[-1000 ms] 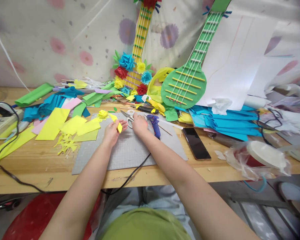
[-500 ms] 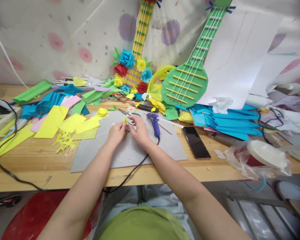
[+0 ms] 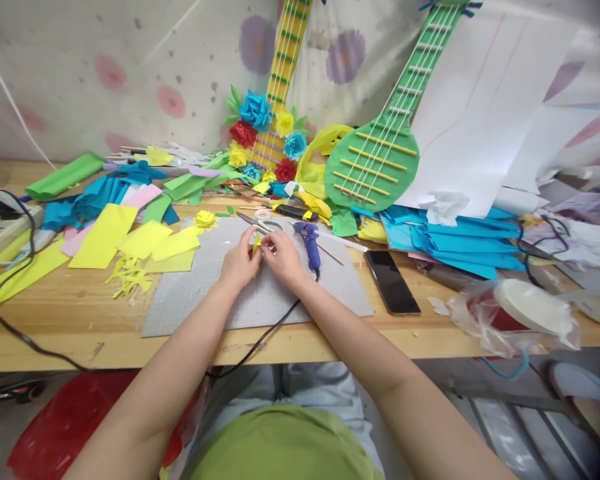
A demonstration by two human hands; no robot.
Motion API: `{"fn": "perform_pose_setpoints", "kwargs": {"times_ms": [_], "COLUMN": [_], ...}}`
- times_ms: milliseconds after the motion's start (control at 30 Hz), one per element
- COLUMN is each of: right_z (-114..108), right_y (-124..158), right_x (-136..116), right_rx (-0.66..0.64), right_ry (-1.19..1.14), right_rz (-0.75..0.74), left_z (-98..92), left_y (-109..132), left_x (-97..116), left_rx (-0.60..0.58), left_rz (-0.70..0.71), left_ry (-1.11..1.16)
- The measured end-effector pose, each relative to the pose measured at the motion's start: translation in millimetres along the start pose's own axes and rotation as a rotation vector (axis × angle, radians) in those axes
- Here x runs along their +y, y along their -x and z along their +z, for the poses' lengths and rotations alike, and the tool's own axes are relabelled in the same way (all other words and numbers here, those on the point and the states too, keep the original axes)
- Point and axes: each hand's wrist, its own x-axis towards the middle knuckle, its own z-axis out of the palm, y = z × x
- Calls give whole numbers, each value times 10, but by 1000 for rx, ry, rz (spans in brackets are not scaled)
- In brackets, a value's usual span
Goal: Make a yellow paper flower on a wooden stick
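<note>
Yellow paper strip (image 3: 257, 245): two-handed pinch.
My right hand (image 3: 283, 259) had left the scissors (image 3: 249, 219) (set down), joining my left hand (image 3: 240, 264), likely for shaping.

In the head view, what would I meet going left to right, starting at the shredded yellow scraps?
Shredded yellow paper scraps, yellow paper flower, bare left hand, small yellow paper piece, bare right hand, blue plastic glue gun, black rectangular phone, clear plastic bag.
</note>
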Motion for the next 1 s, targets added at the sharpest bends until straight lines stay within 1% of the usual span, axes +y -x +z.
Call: {"fn": "perform_pose_setpoints", "kwargs": {"times_ms": [100,167,233,300,367,433,567,667,733,800,867,933,1000], "right_z": [-12,-12,-14,-23,-37,-48,-44,-30,-28,-31,-35,-36,-35], "right_y": [-6,14,52,96,132,153,158,148,140,133,126,122,121], "right_x": [36,80,119,139,136,117,75,60,62,72,89,114,143], "right_rx": [-22,-5,12,14,0,-6,-3,-6,-10,-24,-37,-38,-25], "right_ry": [-66,-143,-206,-224,-216,-200,-145,-76,-27,11,36,53,60], "right_rz": [22,68,121,158,156,115,2,-28,-40,-59,-72,-69,-51], "left_z": [27,63,98,119,119,101,64,68,78,85,89,95,109], "left_y": [11,-2,-25,-45,-54,-48,-23,-17,-21,-24,-22,-17,-17], "left_x": [-17,-53,-95,-133,-153,-150,-70,5,33,39,26,0,-35], "left_rx": [-69,-98,-93,-63,-30,-19,-48,-52,-46,-38,-34,-40,-78], "left_rz": [97,109,87,49,12,-3,12,-4,-17,-24,-11,29,87], "left_ry": [171,293,354,348,308,253,65,-95,-141,-131,-72,38,208]}}
